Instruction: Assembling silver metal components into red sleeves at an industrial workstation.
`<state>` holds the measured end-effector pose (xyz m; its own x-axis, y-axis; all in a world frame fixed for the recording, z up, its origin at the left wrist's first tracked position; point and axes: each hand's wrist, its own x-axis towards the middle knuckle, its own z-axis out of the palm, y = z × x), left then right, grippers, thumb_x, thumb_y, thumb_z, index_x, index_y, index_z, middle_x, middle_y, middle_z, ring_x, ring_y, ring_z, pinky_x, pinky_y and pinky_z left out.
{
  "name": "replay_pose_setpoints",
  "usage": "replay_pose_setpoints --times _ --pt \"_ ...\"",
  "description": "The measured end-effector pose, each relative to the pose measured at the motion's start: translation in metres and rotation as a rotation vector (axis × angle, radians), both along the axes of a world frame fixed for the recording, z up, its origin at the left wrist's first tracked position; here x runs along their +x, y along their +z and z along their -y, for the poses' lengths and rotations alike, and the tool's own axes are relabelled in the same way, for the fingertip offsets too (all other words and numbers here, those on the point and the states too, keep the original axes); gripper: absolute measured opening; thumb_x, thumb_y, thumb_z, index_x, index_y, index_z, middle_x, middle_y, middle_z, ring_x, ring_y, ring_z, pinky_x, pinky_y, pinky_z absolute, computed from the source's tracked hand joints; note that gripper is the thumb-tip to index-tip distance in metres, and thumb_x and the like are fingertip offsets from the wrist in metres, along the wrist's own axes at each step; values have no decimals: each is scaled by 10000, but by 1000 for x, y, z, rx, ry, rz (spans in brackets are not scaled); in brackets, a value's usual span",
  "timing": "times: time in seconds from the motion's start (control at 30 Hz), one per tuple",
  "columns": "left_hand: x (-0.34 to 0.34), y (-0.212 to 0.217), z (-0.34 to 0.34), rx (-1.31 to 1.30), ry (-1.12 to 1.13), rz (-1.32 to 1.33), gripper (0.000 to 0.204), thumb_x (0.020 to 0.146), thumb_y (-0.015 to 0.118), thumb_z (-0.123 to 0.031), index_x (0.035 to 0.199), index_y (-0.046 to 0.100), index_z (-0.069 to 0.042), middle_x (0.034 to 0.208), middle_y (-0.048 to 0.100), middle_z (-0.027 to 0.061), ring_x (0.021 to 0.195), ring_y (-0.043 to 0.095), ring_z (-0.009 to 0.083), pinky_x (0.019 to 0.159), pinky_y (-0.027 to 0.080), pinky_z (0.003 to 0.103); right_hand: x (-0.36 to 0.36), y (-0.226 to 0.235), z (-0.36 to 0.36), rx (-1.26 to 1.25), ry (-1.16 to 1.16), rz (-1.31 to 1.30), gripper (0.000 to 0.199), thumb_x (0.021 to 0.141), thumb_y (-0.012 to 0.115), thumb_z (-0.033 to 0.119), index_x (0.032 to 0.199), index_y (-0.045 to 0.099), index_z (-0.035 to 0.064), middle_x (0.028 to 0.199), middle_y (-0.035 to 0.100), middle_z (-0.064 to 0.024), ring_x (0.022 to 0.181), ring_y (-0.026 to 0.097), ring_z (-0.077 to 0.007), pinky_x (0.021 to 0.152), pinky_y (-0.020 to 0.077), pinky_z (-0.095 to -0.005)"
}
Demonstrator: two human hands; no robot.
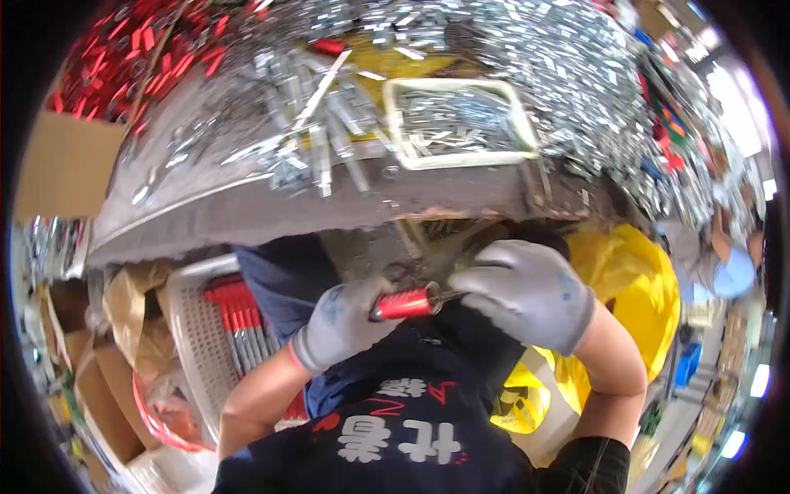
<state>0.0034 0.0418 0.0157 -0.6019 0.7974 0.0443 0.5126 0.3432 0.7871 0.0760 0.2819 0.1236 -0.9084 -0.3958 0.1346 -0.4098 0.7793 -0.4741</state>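
Observation:
My left hand [350, 319], in a pale grey glove, is closed around a short red metal tube [405, 304] held almost level in front of my chest. The tube's open end points right. My right hand [527, 292], gloved the same way, has its fingers pinched together just beside that end. Between them and the tube's mouth shows a thin dark metal piece [448, 295], too small and blurred to name. Beyond my hands, on the worktable [247, 216], lies a pale plastic tray [461, 162] filled with small silvery metal parts.
Long silvery metal strips [321, 140] lie piled left of the tray. Loose metal parts [568, 90] heap up at the back right, red pieces [136, 62] at the far left. By my left side stands a white basket [191, 329] of red-handled items. A yellow bag [629, 296] is at my right.

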Motion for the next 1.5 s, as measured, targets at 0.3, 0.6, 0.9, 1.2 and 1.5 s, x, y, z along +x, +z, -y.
replay_pose_setpoints --times 0.3,0.6,0.9,1.2,1.5 --pt "42 -9 -39 3 -74 161 272 713 792 -153 865 587 -58 718 608 128 639 612 281 580 466 348 74 -40 -35 -345 -309 108 179 855 631 227 925 660 66 840 621 -108 782 624 -293 678 503 -353" --pt "42 -39 -25 158 135 383 268 679 660 125 838 528 -46 769 557 21 675 541 88 609 449 233 221 -157 -273 -324 -1500 1109 290 902 519 266 975 638 12 639 588 -68 527 561 -193 497 469 -293" --pt "54 -9 -20 120 320 306 216 720 787 -124 829 613 -54 743 589 23 667 543 90 613 462 253 28 -222 -268 -665 -1173 632 303 910 522 293 1024 624 31 769 600 -83 652 579 -200 569 488 -308" --pt "67 -23 -5 123 360 387 310 770 738 -263 949 583 -62 712 642 126 664 662 272 598 491 363 49 -280 -220 -1138 -989 489 322 918 525 320 1072 611 51 900 612 -98 777 596 -207 641 506 -324" --pt "46 -31 17 160 330 238 343 761 731 -304 951 577 -64 760 627 149 719 645 325 630 490 387 277 -226 -241 -1640 -1427 68 345 926 528 347 1121 598 71 1030 625 -113 902 614 -213 713 525 -340"
